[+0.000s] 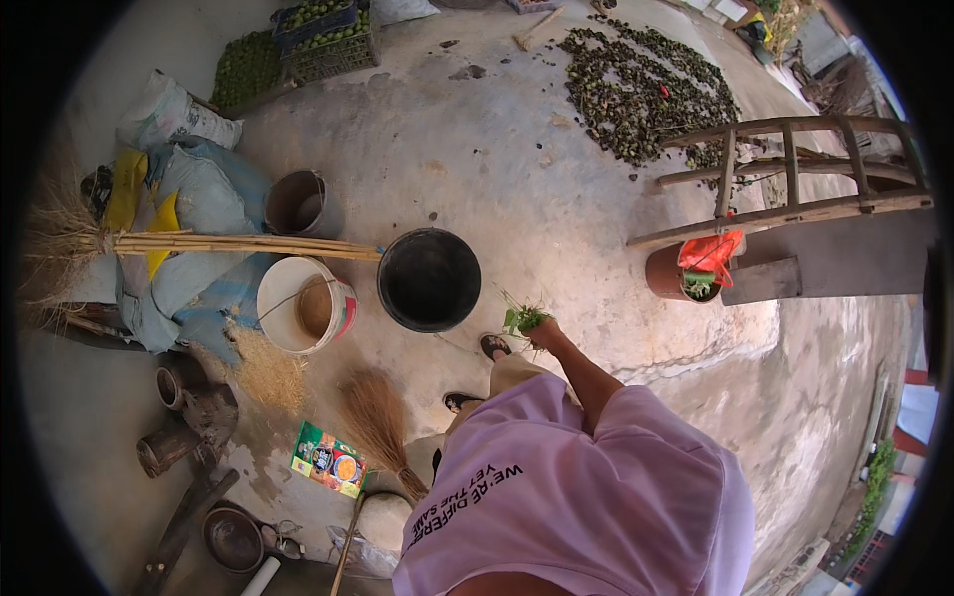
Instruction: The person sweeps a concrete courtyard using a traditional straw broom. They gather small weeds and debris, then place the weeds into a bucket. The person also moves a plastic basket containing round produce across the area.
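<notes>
Our right hand [544, 334] has its grip wrapped around green sprigs [525, 317] beside the black bucket [429, 280], probably to keep loose stems bunched; our left hand is out of sight. Bamboo sticks [238, 245] reach the bucket's rim, with a white bucket [344, 310] and broom [374, 417] nearby.

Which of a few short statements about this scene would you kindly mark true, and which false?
1. The right hand holds a bunch of leafy green plants. True.
2. The round black plastic tub appears left of the round white plastic bucket. False: it appears to the right.
3. The shiny red plastic bag lies in the white bucket. False: it is at the round reddish-brown bucket.
4. The brown straw broom is beside the green-and-yellow rectangular packet. True.
5. The brown wooden ladder appears on the picture's right side. True.
</notes>
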Motion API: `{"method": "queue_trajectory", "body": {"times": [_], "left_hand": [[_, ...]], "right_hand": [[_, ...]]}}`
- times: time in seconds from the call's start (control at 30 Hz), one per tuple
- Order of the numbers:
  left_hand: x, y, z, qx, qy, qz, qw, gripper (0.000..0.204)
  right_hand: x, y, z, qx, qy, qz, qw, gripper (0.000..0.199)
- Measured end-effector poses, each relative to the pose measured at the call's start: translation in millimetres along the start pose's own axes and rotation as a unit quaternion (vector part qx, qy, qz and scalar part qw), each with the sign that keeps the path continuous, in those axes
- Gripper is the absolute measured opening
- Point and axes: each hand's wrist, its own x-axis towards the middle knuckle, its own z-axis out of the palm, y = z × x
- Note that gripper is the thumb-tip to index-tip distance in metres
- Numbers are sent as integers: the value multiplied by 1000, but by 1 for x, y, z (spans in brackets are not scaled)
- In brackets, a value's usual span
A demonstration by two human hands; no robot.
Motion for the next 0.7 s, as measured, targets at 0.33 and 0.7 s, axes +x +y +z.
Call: {"method": "queue_trajectory", "body": {"times": [0.33,0.7], "left_hand": [[-51,-26,-13,4,70,-83,994,30],[-61,-30,38,-68,137,-146,977,24]], "right_hand": [[79,15,37,79,52,125,988,19],[226,57,107,29,46,152,987,26]]}}
